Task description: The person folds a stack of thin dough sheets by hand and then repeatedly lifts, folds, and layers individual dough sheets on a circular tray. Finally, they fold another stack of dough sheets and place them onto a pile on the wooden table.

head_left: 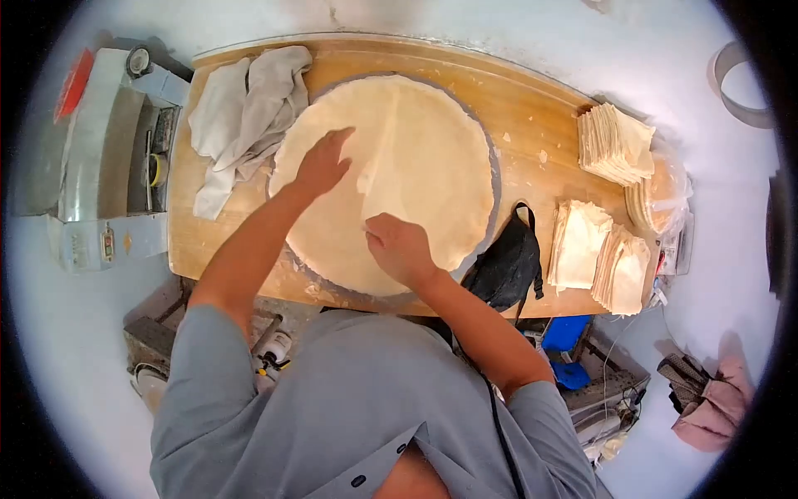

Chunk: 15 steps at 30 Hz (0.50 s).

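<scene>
**Two hands on a big round pile of dough sheets**

A person in a grey shirt leans over a wooden table (532, 125). In the middle of the table lies a round pile of thin dough sheets (432, 158). The pile is pale and very wide, and it sits on a dark round mat that peeks out at the edge.

The left hand (320, 162) lies flat on the left part of the pile. Its fingers are spread out and it grips nothing. It just rests on the dough.

The right hand (399, 245) is near the edge of the pile closest to the person. Its fingers are pinched on the edge of the top sheet (378, 187). That edge is lifted a little and curls up between the two hands. A long crease runs up the sheet from there.

A grey cloth (249, 108) lies crumpled on the table, just beside the pile on the left. A black bag (507, 266) sits at the near edge of the table, to the right of the pile. Farther right are folded stacks (615, 141) of the same pale sheets, some at the back and some at the front. Next to them is a clear bag (665, 195) with more round sheets in it. A grey machine (108, 158) stands to the left of the table.
</scene>
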Available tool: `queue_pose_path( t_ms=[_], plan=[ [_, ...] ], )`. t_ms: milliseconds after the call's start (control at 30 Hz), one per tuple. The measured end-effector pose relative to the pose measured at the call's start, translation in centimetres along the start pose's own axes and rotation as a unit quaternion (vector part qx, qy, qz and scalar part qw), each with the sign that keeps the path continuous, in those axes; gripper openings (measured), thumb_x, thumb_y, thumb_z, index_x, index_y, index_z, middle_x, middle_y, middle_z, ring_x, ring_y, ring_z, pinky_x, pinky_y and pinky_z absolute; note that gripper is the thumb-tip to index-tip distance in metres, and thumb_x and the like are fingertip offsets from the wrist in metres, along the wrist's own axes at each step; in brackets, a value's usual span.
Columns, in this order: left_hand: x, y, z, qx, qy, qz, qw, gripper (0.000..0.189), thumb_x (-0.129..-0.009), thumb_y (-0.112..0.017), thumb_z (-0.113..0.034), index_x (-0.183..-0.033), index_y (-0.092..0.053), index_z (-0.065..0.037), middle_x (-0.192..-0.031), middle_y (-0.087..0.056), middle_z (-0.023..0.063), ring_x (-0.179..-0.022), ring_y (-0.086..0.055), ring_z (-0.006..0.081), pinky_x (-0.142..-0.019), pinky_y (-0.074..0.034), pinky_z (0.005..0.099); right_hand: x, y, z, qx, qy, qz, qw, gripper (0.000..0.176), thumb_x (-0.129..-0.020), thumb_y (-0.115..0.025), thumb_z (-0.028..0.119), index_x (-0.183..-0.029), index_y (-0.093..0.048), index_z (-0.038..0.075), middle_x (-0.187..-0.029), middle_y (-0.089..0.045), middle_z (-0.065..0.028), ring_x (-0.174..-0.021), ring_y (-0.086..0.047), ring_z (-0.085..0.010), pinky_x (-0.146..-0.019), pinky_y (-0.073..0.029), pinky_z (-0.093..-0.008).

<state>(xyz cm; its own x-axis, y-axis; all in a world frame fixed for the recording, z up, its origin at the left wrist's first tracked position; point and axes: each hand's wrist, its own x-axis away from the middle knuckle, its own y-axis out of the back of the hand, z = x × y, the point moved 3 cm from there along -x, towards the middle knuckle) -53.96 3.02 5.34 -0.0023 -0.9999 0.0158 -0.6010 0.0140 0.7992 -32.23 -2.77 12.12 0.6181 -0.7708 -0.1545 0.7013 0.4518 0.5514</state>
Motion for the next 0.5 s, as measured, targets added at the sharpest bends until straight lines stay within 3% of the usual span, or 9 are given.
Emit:
queue_pose_path(
  t_ms=[67,133,200,267,300,333,400,433,500],
  plan=[
    [-1.9,0.8,-0.2,-0.033,0.022,0.025,0.999,0.066,-0.082,-0.064,-0.002,-0.143,-0.040,-0.012,-0.142,-0.046,0.0129,-0.130,-0.046,0.0309,-0.107,-0.040,0.0404,0.4,-0.5,0.9,0.006,0.004,0.009,1.000,0.010,-0.083,-0.061,0.009,-0.094,-0.063,0.009,-0.088,-0.065,-0.0098,-0.074,-0.064,-0.0326,-0.062,-0.051,-0.0417],
    [-3.5,1.4,-0.6,-0.084,-0.085,-0.005,0.993,0.075,-0.080,-0.061,0.002,-0.148,-0.035,-0.014,-0.146,-0.043,0.0117,-0.135,-0.041,0.0310,-0.112,-0.037,0.0396,0.7,-1.1,1.8,0.035,0.008,0.081,0.996,0.012,-0.084,-0.060,0.010,-0.096,-0.063,0.010,-0.085,-0.063,-0.0100,-0.073,-0.063,-0.0329,-0.061,-0.050,-0.0431],
    [-4.8,2.2,-0.8,-0.107,-0.107,0.021,0.988,0.081,-0.077,-0.059,0.006,-0.151,-0.032,-0.017,-0.150,-0.038,0.0105,-0.139,-0.035,0.0308,-0.115,-0.034,0.0398,0.9,-1.0,3.0,0.006,0.012,0.069,0.998,0.010,-0.084,-0.060,0.011,-0.093,-0.062,0.010,-0.082,-0.061,-0.0102,-0.072,-0.063,-0.0330,-0.060,-0.050,-0.0439],
    [-5.6,2.6,-1.3,-0.243,-0.183,0.028,0.952,0.085,-0.077,-0.059,0.006,-0.153,-0.029,-0.020,-0.153,-0.035,0.0088,-0.141,-0.032,0.0310,-0.116,-0.032,0.0401,1.1,-1.0,4.3,0.017,0.029,0.150,0.988,0.010,-0.083,-0.060,0.011,-0.092,-0.061,0.009,-0.081,-0.060,-0.0101,-0.071,-0.062,-0.0328,-0.060,-0.050,-0.0437],
    [-6.1,2.7,-1.2,-0.275,-0.222,0.035,0.935,0.075,-0.076,-0.061,0.004,-0.145,-0.043,-0.018,-0.154,-0.032,0.0072,-0.143,-0.029,0.0304,-0.118,-0.028,0.0415,1.4,-1.4,4.6,0.038,0.046,0.193,0.979,0.010,-0.081,-0.061,0.011,-0.091,-0.060,0.009,-0.082,-0.059,-0.0094,-0.071,-0.062,-0.0322,-0.060,-0.050,-0.0437],
    [-6.5,3.0,-0.9,-0.273,-0.223,0.037,0.935,0.075,-0.076,-0.061,0.004,-0.145,-0.043,-0.018,-0.154,-0.032,0.0072,-0.143,-0.029,0.0304,-0.118,-0.028,0.0415,1.6,-1.2,5.0,0.039,0.044,0.193,0.979,0.010,-0.081,-0.061,0.011,-0.091,-0.060,0.009,-0.082,-0.059,-0.0094,-0.071,-0.062,-0.0322,-0.060,-0.050,-0.0437],
    [-6.7,3.4,-0.1,-0.275,-0.295,0.132,0.906,0.049,-0.076,-0.063,0.001,-0.122,-0.061,-0.014,-0.152,-0.036,0.0064,-0.143,-0.030,0.0288,-0.120,-0.025,0.0430,2.0,-0.6,6.6,-0.018,0.075,0.194,0.978,0.003,-0.082,-0.061,0.011,-0.083,-0.058,0.010,-0.079,-0.056,-0.0059,-0.070,-0.061,-0.0284,-0.061,-0.049,-0.0409],
    [-6.6,3.8,0.2,-0.254,-0.309,0.137,0.906,0.020,-0.076,-0.066,-0.002,-0.094,-0.066,-0.010,-0.149,-0.041,0.0071,-0.144,-0.029,0.0286,-0.121,-0.024,0.0446,2.4,-0.5,6.8,-0.022,0.071,0.209,0.975,0.005,-0.082,-0.062,0.013,-0.086,-0.060,0.010,-0.080,-0.056,-0.0059,-0.071,-0.061,-0.0288,-0.060,-0.049,-0.0411],
    [-5.5,5.2,0.6,-0.260,-0.319,0.154,0.898,0.017,-0.075,-0.068,-0.004,-0.090,-0.065,-0.009,-0.147,-0.043,0.0074,-0.143,-0.030,0.0289,-0.119,-0.026,0.0446,2.8,0.4,7.4,-0.024,0.071,0.222,0.972,0.006,-0.082,-0.062,0.011,-0.088,-0.060,0.010,-0.081,-0.057,-0.0072,-0.073,-0.061,-0.0298,-0.061,-0.050,-0.0419]
  ],
)
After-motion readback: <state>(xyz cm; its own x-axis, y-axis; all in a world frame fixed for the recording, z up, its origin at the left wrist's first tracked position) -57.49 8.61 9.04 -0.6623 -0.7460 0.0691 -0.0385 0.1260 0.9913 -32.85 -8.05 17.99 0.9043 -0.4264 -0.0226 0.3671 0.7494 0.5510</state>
